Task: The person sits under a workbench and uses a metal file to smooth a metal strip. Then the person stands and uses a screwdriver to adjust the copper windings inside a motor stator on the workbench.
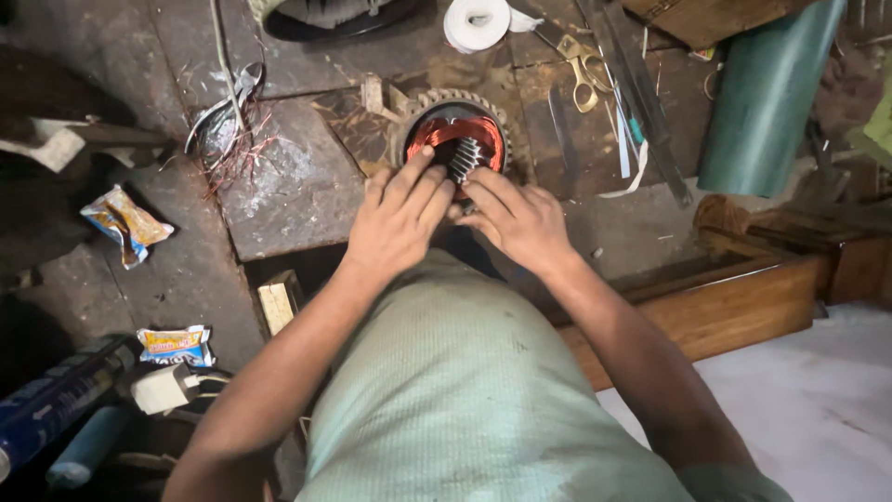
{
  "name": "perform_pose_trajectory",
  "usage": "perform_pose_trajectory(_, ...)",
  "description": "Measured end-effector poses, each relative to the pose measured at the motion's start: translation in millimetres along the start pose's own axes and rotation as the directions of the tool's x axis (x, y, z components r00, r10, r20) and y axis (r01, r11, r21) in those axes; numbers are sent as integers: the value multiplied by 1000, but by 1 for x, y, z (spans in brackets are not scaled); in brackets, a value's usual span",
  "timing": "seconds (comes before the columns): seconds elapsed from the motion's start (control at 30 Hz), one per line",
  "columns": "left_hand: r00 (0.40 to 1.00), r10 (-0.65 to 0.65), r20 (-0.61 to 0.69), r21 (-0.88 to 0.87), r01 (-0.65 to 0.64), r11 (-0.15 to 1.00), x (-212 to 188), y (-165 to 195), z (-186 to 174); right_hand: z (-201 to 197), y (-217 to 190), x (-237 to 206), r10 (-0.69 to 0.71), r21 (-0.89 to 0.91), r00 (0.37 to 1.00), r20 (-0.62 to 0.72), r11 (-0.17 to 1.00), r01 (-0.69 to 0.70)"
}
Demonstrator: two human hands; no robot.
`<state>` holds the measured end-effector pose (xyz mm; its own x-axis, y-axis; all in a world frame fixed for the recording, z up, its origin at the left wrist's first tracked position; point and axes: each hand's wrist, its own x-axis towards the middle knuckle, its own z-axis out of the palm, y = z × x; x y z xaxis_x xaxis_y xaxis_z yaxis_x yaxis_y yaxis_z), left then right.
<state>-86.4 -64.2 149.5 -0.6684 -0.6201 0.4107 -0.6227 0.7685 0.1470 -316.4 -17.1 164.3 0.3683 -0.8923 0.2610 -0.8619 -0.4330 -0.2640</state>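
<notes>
Round motor stator (457, 139) at upper centre of frame: toothed metal rim, copper-red winding inside, pale slot teeth showing. Left hand (398, 218) laid flat on its near edge, fingers spread over the winding; right hand (518, 220) beside it, fingertips pressed into the core. Dark, grimy worktop (297, 186) beneath, strewn with scissors (581, 65), white tape roll (477, 22), loose copper wire (237, 149), green roll (767, 93) at upper right.

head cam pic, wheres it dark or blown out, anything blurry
Head view: light falls evenly on both hands, left hand and right hand, at the copper-wound stator, all sharp; the left edge sinks into shadow around the blue can; the pale floor at lower right looks washed out.
</notes>
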Motion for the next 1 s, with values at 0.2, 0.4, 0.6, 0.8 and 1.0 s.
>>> perform_pose_trajectory(0.2,995,83,-52,184,-72,980,-9,-2,6,8,-1,-3,-57,-58,997,53,997,60)
perform_pose_trajectory(0.4,980,171,-99,30,-169,985,-5,-19,8,7,-12,-3,45,-34,999,26,998,-44)
perform_pose_trajectory(0.6,920,377,-104,-142,-389,910,23,-67,-5,-8,-4,1,230,373,972,-50,907,-196)
perform_pose_trajectory(0.8,971,231,-55,-148,-237,960,30,-46,-14,-27,35,19,107,296,987,-121,953,-68)
perform_pose_trajectory(1.0,963,-266,-36,-196,255,947,29,47,8,-35,78,55,-83,460,996,-44,883,94)
